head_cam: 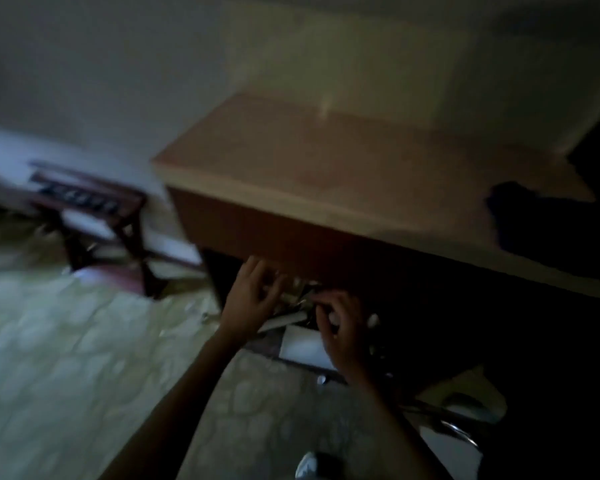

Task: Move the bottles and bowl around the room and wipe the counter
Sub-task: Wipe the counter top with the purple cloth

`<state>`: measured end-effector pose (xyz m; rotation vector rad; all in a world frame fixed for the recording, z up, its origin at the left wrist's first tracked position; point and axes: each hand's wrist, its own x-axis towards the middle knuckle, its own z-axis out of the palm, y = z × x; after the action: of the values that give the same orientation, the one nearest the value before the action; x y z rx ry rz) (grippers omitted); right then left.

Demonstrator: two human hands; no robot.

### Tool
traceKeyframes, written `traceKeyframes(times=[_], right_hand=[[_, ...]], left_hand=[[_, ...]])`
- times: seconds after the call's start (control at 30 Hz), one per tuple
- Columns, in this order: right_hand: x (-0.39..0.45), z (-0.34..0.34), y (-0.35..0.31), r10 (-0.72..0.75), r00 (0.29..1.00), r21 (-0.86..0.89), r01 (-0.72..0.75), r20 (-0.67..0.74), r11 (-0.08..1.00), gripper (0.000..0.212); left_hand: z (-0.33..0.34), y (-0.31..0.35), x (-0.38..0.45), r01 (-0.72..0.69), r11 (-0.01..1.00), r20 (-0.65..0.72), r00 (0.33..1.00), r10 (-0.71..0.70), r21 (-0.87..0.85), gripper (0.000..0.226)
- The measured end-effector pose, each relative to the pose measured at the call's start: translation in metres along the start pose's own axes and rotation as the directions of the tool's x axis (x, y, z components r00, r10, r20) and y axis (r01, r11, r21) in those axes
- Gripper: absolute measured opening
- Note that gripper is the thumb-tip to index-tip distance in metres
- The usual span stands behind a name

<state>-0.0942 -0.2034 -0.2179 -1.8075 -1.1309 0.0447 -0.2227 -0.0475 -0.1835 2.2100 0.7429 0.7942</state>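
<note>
The view is dark and blurred. A tan wooden counter (326, 161) fills the upper middle, its top bare except for a dark shape (534, 223) at its right end. Both my hands reach below its front edge into a heap of pale, indistinct items (298, 299). My left hand (253, 296) has its fingers spread just beside the heap. My right hand (343, 327) is curled over small white pieces (373, 319); whether it grips them is unclear. No bottle or bowl can be made out.
A dark wooden luggage rack (84, 209) stands against the wall at the left. Pale patterned floor (84, 358) spreads across the lower left. A white flat object (302, 344) lies under my hands. Metal chair parts (458, 427) and my shoe (312, 465) are at the bottom.
</note>
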Motion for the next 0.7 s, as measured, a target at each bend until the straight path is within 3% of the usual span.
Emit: traceKeyframes(times=[0.03,0.07,0.13,0.2,0.27,0.37,0.47,0.57,0.7], right_hand=[[-0.028,0.03,0.012,0.115,0.972,0.036,-0.125,0.205,0.991,0.016],[-0.059,0.054,0.028,0.227,0.884,0.013,-0.254,0.408,0.967,0.015],[-0.112,0.086,0.06,0.374,0.616,-0.101,-0.431,0.693,0.897,0.011],[-0.151,0.099,0.085,0.47,0.346,-0.271,-0.491,0.812,0.828,0.015],[-0.171,0.109,0.099,0.532,0.183,-0.413,-0.445,0.827,0.794,0.013],[-0.178,0.136,0.097,0.613,0.036,-0.559,-0.37,0.789,0.742,0.021],[-0.182,0.185,0.082,0.599,-0.1,-0.602,-0.263,0.795,0.754,0.013],[-0.186,0.265,0.065,0.559,-0.186,-0.585,-0.146,0.808,0.798,0.015],[-0.157,0.352,-0.042,0.457,-0.194,-0.48,-0.086,0.868,0.873,0.018]], left_hand=[[-0.004,-0.031,-0.031,0.171,0.985,0.019,0.985,-0.171,-0.009,0.023],[-0.007,-0.061,-0.067,0.355,0.934,0.037,0.934,-0.354,-0.023,0.025],[-0.016,-0.104,-0.14,0.68,0.732,0.087,0.733,-0.675,-0.046,0.017],[-0.022,-0.137,-0.216,0.872,0.474,0.106,0.486,-0.868,-0.118,0.01],[-0.028,-0.153,-0.291,0.959,0.206,0.11,0.23,-0.967,-0.194,0.014],[-0.032,-0.151,-0.382,0.943,-0.093,0.144,-0.048,-0.988,-0.321,0.018],[-0.038,-0.137,-0.444,0.831,-0.296,0.151,-0.255,-0.955,-0.47,0.021],[-0.043,-0.131,-0.489,0.714,-0.378,0.143,-0.368,-0.919,-0.589,0.025],[-0.054,-0.145,-0.518,0.587,-0.431,0.156,-0.459,-0.874,-0.685,0.023]])
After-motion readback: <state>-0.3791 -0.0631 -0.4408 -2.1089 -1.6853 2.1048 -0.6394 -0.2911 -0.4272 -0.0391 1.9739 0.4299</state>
